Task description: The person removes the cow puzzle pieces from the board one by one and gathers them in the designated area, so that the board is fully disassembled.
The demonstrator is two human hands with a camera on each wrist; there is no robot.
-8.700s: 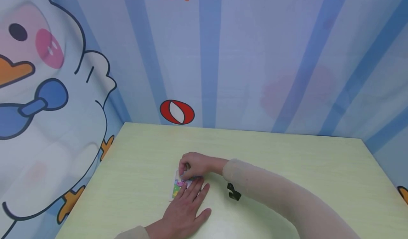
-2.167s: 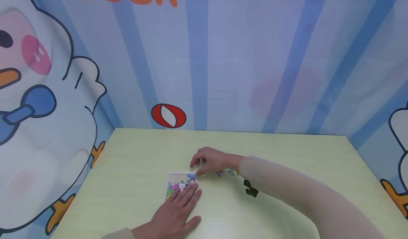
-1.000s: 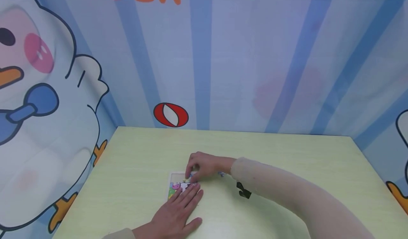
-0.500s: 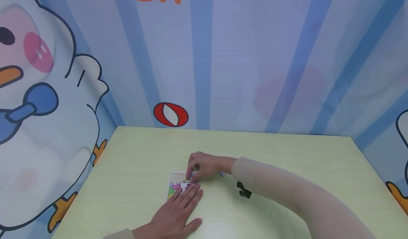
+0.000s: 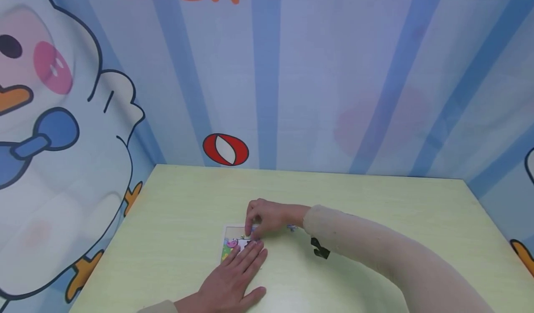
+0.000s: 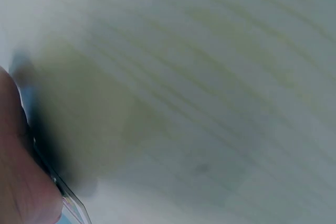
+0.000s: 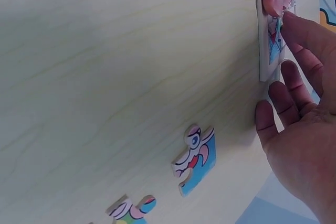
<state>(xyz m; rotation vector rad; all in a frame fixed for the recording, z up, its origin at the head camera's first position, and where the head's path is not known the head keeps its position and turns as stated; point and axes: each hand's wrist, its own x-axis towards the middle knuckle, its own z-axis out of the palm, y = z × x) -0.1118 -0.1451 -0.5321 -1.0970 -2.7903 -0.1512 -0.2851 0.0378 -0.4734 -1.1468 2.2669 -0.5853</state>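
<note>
A small picture puzzle in a pale tray [image 5: 224, 239] lies on the table, showing a pink pig head and a cow-like figure; its upper left part is bare. My left hand [image 5: 233, 276] lies flat over its lower part, fingers stretched. At the upper right corner my right hand [image 5: 267, 216] is bent down, thumb and index finger pinching a blue and red puzzle piece [image 7: 274, 45] seated in the tray. The index fingertip's contact is hidden in the right wrist view. Only a blurred edge of hand [image 6: 23, 182] shows in the left wrist view.
Loose puzzle pieces lie right of the tray: one with an eye and blue ground [image 7: 197, 158], another green and pink [image 7: 131, 211]. The right sleeve covers part of that area in the head view. A printed cloth [image 5: 308, 72] stands behind the pale table [image 5: 375, 220].
The right hand has moved from beside the tray onto its upper right corner and stays there. Since the oldest frame, the blue corner piece has come into the tray. The left hand stays flat.
</note>
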